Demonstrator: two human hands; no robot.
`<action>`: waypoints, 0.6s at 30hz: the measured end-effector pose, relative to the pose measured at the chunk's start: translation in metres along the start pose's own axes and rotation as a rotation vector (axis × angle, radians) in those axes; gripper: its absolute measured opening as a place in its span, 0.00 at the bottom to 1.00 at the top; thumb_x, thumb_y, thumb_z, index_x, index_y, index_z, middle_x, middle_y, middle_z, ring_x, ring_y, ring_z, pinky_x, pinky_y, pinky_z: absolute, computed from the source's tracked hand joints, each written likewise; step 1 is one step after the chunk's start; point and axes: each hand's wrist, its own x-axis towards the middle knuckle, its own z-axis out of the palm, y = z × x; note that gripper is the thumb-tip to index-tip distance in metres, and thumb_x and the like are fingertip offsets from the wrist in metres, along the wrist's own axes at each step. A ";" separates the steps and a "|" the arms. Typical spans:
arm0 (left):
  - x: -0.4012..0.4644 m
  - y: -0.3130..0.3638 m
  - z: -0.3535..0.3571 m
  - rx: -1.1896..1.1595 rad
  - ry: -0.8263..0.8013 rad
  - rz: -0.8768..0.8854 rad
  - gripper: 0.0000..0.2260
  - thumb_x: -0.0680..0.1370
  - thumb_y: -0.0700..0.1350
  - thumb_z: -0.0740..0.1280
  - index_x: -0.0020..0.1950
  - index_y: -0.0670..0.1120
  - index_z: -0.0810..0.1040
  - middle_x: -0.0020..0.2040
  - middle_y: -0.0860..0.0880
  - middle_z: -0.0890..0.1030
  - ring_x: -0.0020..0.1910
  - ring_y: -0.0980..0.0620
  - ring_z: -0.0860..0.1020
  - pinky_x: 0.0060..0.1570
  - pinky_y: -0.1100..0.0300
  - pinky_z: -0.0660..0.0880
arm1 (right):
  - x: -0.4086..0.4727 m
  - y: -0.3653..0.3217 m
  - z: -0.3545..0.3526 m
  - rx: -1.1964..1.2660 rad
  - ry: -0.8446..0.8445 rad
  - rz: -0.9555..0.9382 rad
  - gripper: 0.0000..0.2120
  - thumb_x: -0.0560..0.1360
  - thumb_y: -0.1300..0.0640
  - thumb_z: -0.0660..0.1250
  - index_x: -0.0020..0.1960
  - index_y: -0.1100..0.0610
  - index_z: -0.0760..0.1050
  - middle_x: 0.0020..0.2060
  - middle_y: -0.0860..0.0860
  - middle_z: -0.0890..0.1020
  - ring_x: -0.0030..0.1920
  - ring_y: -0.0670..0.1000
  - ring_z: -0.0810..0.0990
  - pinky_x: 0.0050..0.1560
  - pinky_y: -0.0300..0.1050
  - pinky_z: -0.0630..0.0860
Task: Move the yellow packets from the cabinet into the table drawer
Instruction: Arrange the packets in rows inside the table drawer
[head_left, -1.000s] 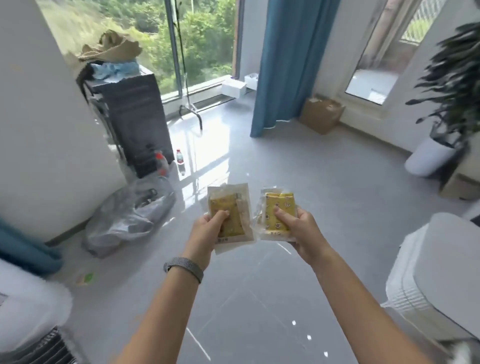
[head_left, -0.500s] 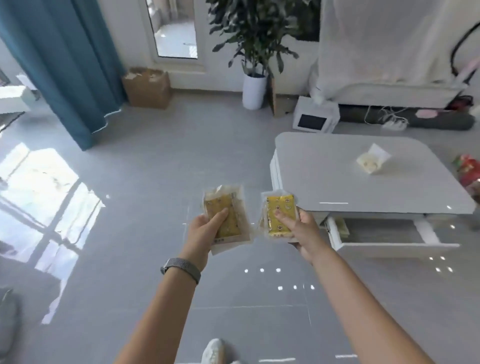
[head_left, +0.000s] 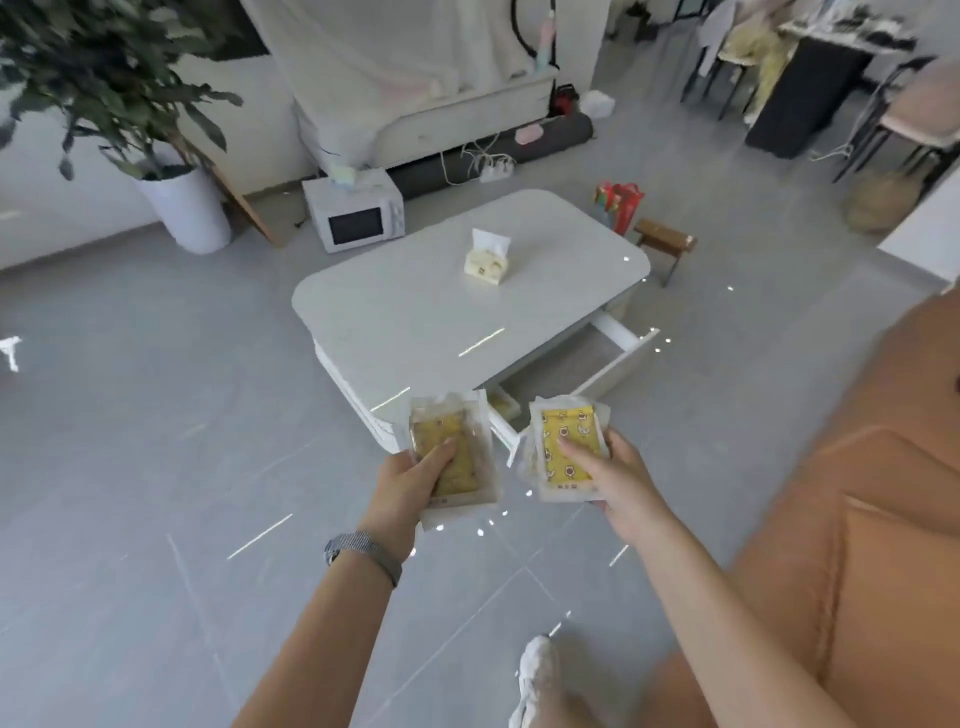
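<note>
I have one yellow packet (head_left: 451, 457) pinched in my left hand (head_left: 410, 483), thumb on top, and a second packet (head_left: 566, 448) pinched the same way in my right hand (head_left: 613, 478), both carried above the floor near the open drawer (head_left: 631, 351) of the desk (head_left: 415, 312). The slick wrappers could slip if my fingers loosen. Half a second ago the desk sat further right; now it lies straight ahead, closer.
</note>
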 end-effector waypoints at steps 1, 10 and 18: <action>0.017 0.003 0.023 0.010 -0.036 -0.022 0.11 0.79 0.46 0.69 0.52 0.37 0.82 0.45 0.42 0.85 0.40 0.47 0.83 0.33 0.60 0.78 | 0.015 -0.004 -0.020 0.014 0.041 0.000 0.09 0.74 0.60 0.72 0.53 0.56 0.78 0.45 0.52 0.85 0.44 0.52 0.85 0.39 0.43 0.80; 0.130 0.026 0.168 -0.017 -0.077 -0.093 0.17 0.77 0.50 0.71 0.58 0.38 0.80 0.50 0.41 0.86 0.47 0.44 0.85 0.43 0.53 0.80 | 0.129 -0.047 -0.130 0.057 0.095 0.004 0.19 0.72 0.61 0.75 0.56 0.49 0.70 0.49 0.50 0.83 0.45 0.51 0.85 0.37 0.44 0.79; 0.218 0.069 0.244 -0.071 -0.056 -0.006 0.07 0.79 0.44 0.69 0.53 0.43 0.81 0.44 0.48 0.87 0.42 0.51 0.86 0.42 0.57 0.81 | 0.262 -0.101 -0.160 0.042 0.004 0.067 0.32 0.69 0.59 0.77 0.68 0.50 0.67 0.54 0.51 0.83 0.53 0.54 0.84 0.50 0.54 0.82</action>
